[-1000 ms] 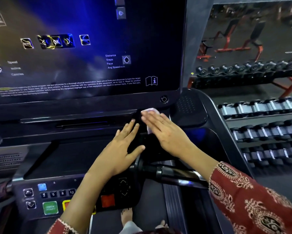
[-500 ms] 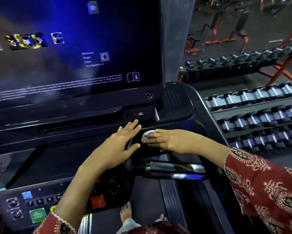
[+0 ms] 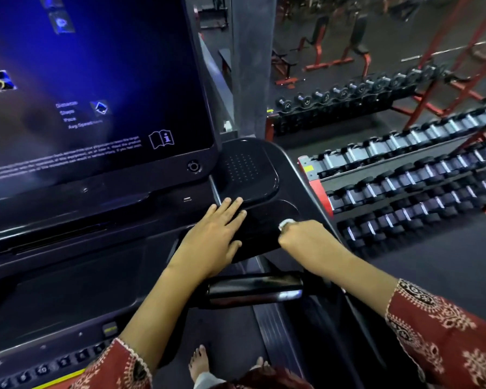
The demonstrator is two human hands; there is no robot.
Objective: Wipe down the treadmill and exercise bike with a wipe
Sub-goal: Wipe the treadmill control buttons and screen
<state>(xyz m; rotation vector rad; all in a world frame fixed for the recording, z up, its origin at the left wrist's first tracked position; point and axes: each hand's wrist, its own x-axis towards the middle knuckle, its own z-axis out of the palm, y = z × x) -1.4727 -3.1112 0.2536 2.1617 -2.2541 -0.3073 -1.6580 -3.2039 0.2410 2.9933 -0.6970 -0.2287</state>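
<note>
The left hand (image 3: 216, 237) lies flat, fingers straight, on the treadmill console (image 3: 247, 167). Beside it, the right hand (image 3: 306, 237) clutches a white wipe (image 3: 286, 223)

Dark floor (image 3: 432, 276) spreads right; a red-framed dumbbell rack (image 3: 404, 178) stands near, a second rack (image 3: 348, 102) behind it, red benches (image 3: 334, 51) beyond, a grey pillar (image 3: 250, 66) ahead

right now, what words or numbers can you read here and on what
"Distance": treadmill screen, blurred
"Pace": same screen
"Avg Speed": same screen
"i": book icon on that screen
"10": keypad button
Fine print on the screen and markings on the dumbbells: too blurred to read
</note>
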